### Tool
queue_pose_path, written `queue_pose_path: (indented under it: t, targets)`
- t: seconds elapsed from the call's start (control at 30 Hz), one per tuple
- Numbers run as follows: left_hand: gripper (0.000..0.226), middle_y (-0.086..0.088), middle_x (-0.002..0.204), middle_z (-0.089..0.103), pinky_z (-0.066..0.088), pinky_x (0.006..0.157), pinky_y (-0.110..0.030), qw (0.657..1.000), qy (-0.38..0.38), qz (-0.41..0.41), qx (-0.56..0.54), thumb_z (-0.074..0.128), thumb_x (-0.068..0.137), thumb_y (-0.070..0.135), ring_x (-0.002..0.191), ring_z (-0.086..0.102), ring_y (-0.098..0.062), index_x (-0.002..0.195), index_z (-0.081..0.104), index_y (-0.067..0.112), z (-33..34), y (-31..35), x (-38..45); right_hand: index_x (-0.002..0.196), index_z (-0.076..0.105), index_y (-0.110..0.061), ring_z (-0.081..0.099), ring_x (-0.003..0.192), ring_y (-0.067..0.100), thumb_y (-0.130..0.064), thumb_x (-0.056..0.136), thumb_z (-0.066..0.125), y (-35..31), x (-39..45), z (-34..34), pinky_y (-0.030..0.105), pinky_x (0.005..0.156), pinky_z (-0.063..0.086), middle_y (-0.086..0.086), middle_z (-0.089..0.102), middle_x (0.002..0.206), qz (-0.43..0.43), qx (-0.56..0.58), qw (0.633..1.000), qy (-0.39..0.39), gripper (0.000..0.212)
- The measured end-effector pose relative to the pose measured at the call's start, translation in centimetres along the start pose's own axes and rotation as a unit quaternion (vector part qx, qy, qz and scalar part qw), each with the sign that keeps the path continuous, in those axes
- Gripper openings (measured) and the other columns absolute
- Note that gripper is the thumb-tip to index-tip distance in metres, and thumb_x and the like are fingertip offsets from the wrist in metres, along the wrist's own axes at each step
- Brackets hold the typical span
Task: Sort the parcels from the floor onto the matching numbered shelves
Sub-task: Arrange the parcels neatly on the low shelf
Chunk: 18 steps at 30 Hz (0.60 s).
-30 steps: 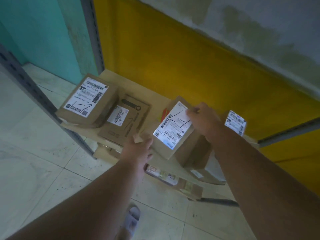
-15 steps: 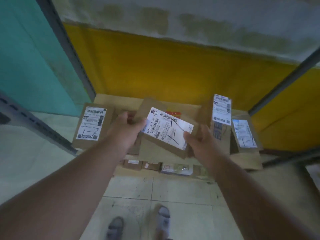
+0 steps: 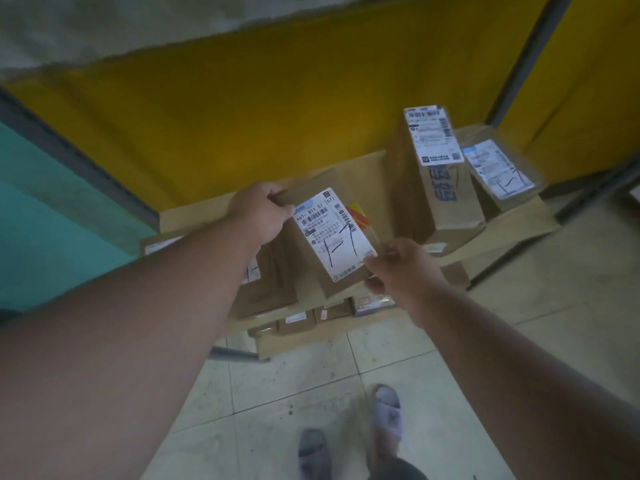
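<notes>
Currently you hold one parcel (image 3: 325, 233) over the shelf (image 3: 367, 168): your left hand (image 3: 258, 211) grips its far corner, your right hand (image 3: 398, 265) pinches the near corner. Its label carries a handwritten "1-7". A tall parcel (image 3: 433, 188) and a taped parcel (image 3: 498, 168) already stand on the shelf at right. Judged: partway done; this parcel is not yet set down, and the floor's remaining load is out of view.
</notes>
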<state>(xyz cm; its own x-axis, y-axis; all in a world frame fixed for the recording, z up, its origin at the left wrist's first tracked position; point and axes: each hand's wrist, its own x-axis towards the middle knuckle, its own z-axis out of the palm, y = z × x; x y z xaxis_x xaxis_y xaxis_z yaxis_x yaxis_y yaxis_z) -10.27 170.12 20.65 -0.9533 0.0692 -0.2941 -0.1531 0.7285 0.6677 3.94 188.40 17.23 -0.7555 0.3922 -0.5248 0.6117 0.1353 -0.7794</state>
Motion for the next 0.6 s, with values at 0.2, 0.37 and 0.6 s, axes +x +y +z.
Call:
queue_pose_path:
  t: [0.2,0.37,0.6]
  targets:
    - [0.044,-0.005,0.136,0.062,0.049,0.103,-0.04,0.999,-0.017,-0.004,0.036,0.072,0.093,0.024,0.119,0.06,-0.026,0.135,0.062,0.02,0.9,-2.2,3.0,0.102,0.063,-0.02,0.076,0.069,0.016,-0.023,0.092,0.068,0.9,2.4,2.7,0.043,0.072,0.064,0.003,0.075,0.09,0.011,0.008,1.0,-0.009,0.012]
    - [0.046,-0.008,0.146,0.055,0.046,0.107,-0.04,1.0,0.002,0.008,0.027,0.07,0.094,0.021,0.129,0.055,-0.028,0.139,0.059,0.02,1.4,-3.6,4.3,0.101,0.059,-0.017,0.076,0.07,0.017,-0.024,0.092,0.069,1.3,2.9,3.7,0.039,0.068,0.064,0.007,0.074,0.09,0.003,0.023,1.0,-0.016,0.015]
    - [0.047,-0.009,0.147,0.054,0.046,0.107,-0.041,1.0,0.006,0.014,0.014,0.071,0.093,0.021,0.128,0.055,-0.029,0.138,0.059,0.023,1.6,-3.4,4.7,0.103,0.059,-0.017,0.075,0.065,0.014,-0.028,0.094,0.067,1.0,2.8,3.4,0.033,0.06,0.061,0.005,0.076,0.083,-0.014,-0.019,1.0,-0.011,0.016]
